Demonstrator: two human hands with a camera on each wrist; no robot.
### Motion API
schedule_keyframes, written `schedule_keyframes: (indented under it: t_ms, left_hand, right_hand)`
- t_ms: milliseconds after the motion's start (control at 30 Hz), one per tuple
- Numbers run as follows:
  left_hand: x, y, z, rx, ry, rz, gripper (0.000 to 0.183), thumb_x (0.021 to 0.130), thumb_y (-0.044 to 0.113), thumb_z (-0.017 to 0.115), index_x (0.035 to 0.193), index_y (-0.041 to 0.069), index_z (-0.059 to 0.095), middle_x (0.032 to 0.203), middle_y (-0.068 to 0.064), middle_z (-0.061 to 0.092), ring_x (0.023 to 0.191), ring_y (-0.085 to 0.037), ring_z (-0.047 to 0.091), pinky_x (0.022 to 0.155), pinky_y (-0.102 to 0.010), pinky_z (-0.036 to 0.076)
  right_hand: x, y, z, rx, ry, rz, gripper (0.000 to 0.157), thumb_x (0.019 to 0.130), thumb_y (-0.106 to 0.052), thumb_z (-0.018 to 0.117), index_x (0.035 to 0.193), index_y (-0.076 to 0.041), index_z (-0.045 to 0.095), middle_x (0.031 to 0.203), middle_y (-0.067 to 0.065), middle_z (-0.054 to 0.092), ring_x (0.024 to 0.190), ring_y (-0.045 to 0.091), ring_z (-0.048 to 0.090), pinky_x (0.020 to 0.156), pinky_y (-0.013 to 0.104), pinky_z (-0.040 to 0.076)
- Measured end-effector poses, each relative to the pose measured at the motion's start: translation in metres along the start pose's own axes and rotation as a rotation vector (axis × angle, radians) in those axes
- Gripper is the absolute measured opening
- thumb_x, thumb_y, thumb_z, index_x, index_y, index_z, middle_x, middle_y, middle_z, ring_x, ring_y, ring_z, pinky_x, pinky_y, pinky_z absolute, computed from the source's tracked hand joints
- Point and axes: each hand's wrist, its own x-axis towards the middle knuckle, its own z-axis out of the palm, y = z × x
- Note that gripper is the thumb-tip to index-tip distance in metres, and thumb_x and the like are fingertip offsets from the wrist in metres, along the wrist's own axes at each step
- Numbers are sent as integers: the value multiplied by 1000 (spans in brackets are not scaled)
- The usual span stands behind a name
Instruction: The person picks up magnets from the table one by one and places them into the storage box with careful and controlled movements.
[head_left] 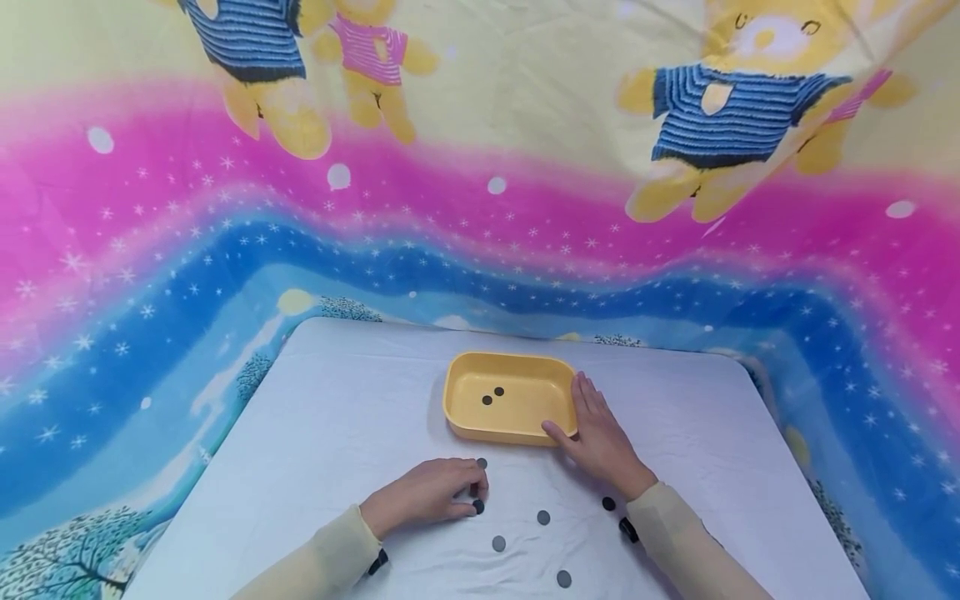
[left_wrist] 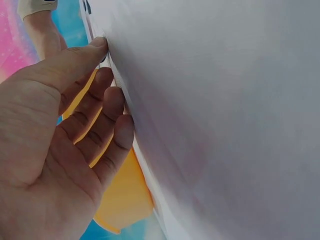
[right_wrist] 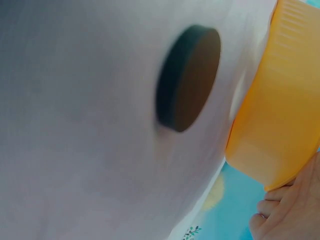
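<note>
A yellow box (head_left: pixel 480 434) stands near the back of the white-covered table, with two dark discs (head_left: pixel 492 396) lying inside. My right hand (head_left: pixel 603 437) rests against the box's right end, fingers straight along its wall and thumb over the front rim. In front of the box, my left hand (head_left: pixel 431 492) pinches a dark disc (head_left: pixel 478 507) at the thumb tip, low over the cloth. Another disc (head_left: pixel 482 463) lies just beyond its fingers. The left wrist view shows that hand's curled fingers (left_wrist: pixel 112 102); its disc is mostly hidden there.
Grey discs (head_left: pixel 543 517) lie flat on the white cloth in front of the box. One black disc (head_left: pixel 609 503) sits beside the right wrist and looms large as a disc (right_wrist: pixel 197 80) in the right wrist view. A patterned curtain (head_left: pixel 487 208) surrounds the table (head_left: pixel 360 375).
</note>
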Motion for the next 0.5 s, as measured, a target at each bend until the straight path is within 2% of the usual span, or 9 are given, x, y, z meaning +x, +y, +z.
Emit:
schedule_keyframes:
  t_ms: [167,500]
  left_hand:
    - [0,0,1,3,1,24,20,95,21,84,103,29,68,98,17,61,88,1,55,82,-19,48]
    - [0,1,-1,-4,-7,17,20,95,19,82,103,29,67,93,18,60,84,1,55,79,-18,46]
  right_hand:
    - [0,-1,0,3,-3,0,112,103,-72,53,170,4,6,179,20,4,166,39,9,133,55,14]
    - [0,1,0,6,0,-3,112,103,-72,53,170,4,6,179,22,6,166,39,8,133,56,14]
